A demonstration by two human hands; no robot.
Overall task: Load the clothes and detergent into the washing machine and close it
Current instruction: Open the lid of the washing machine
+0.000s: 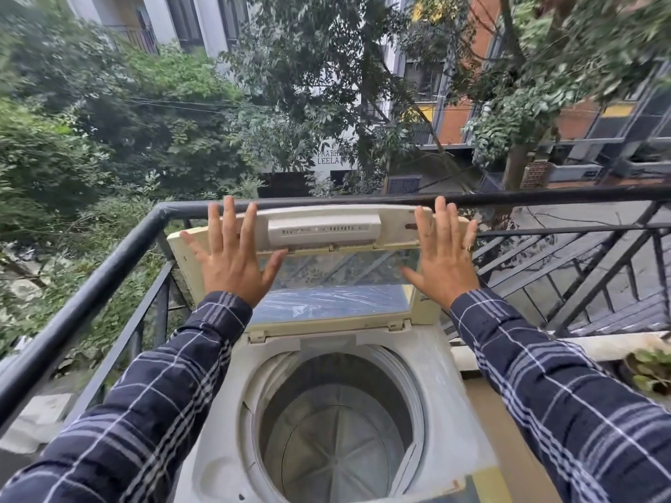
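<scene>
Nearest: two forearms in dark navy plaid sleeves (174,386), reaching away from the camera. Between them, top-loading washing machine (446,386) in dull off-white plastic, its round metal drum (337,437) open to view and bare of laundry, ribbed base visible. Beyond the opening, hinged lid (326,230) raised and folded, cream-framed with a clear pane reflecting blue. Left hand (232,263) flat against the lid's left part, fingers spread wide apart, gripping nothing. Right hand (444,261) likewise flat on the right part, fingers splayed, a ring (469,247) on one finger. Just behind the lid, black tubular metal balcony railing (109,263), bending at the left corner. Farthest: leafy trees (109,121) and apartment buildings (457,118) with orange panels.
</scene>
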